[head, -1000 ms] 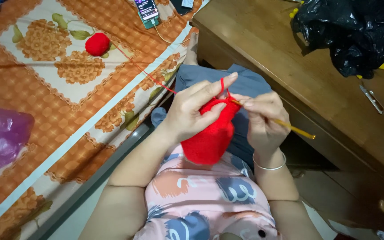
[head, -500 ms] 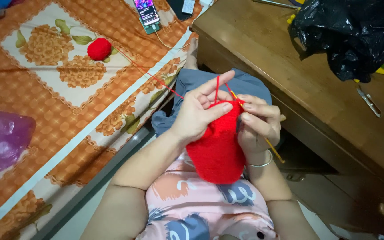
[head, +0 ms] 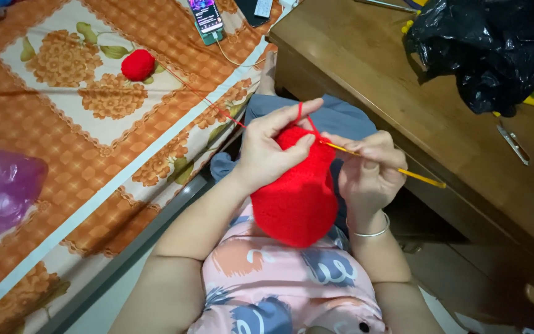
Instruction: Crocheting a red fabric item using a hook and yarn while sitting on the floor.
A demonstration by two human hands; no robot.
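The left hand (head: pixel 270 151) pinches the top edge of a red crocheted piece (head: pixel 298 192), which hangs down over the person's lap, and a strand of red yarn (head: pixel 300 111) loops over its raised forefinger. The right hand (head: pixel 369 173) is closed around a yellow crochet hook (head: pixel 403 173) — its tip meets the work just right of the left thumb. The yarn runs far and left across an orange floral bedspread (head: pixel 63 154) to a red yarn ball (head: pixel 138 64). A phone (head: pixel 206 17) lies farther off; at right, a black plastic bag (head: pixel 489 49) sits on a wooden table (head: pixel 372 68)
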